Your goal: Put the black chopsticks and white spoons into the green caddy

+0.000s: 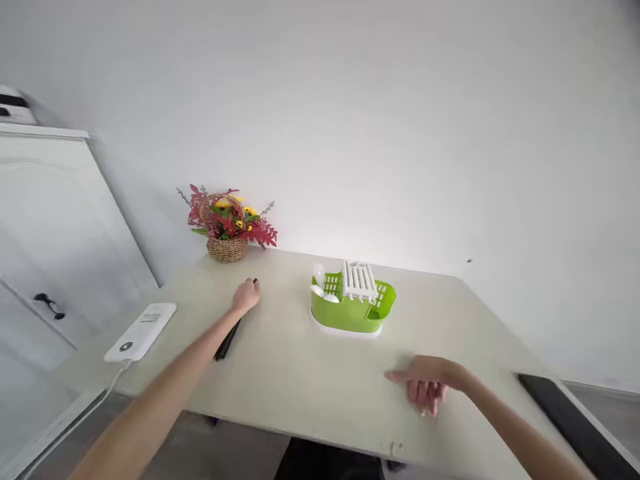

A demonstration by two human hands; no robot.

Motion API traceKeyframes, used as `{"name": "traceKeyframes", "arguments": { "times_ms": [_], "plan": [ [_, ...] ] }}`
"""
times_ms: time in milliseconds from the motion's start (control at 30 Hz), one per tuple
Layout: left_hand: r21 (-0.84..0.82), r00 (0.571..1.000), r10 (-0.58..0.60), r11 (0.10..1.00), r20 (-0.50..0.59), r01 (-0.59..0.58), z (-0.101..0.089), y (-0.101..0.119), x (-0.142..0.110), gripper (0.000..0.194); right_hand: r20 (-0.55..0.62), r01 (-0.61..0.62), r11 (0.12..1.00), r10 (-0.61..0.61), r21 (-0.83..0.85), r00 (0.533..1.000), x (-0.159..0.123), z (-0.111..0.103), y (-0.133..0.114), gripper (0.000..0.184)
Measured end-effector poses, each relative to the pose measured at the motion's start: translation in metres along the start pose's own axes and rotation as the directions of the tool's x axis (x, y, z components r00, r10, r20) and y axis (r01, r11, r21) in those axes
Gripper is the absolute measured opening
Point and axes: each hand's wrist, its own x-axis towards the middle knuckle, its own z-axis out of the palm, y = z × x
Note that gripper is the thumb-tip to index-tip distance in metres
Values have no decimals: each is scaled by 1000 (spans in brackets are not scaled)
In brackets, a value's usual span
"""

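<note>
My left hand [247, 295] is closed around long, thin black sticks [228, 341] on the left part of the table. Their near ends stick out below my wrist, and a small black tip shows past my fingers. A green utensil holder [345, 316] on a white base stands at mid-table, to the right of that hand. White spoons [319, 275] poke out of its left compartment, and a white slotted rack [359, 280] sits across its middle. In front and to the right of the holder, my right hand [424, 381] hangs over the table, forefinger stretched out and nothing visible in it.
A wicker basket [227, 250] of artificial flowers stands at the back left. Left of my arm lies a white power bank [141, 332] with a cable, near a white cabinet [60, 220]. A dark flat object [575, 420] rests at the right edge of the table [300, 387].
</note>
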Motion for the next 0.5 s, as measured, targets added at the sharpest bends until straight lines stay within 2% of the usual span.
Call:
{"name": "traceKeyframes", "arguments": {
  "times_ms": [167, 333, 500],
  "plan": [
    [27, 999, 9, 1000, -38, -8, 3, 1, -15, 41, -11, 9, 1000, -9, 6, 1000, 4, -2, 2, 83],
    [89, 987, 126, 989, -102, -117, 5, 0, -31, 36, -8, 8, 1000, -8, 5, 1000, 6, -3, 2, 81],
    [151, 965, 208, 971, -157, -185, 9, -2, -36, 37, -26, 1, 1000, 0, 16, 1000, 5, -3, 1, 79]
  ]
}}
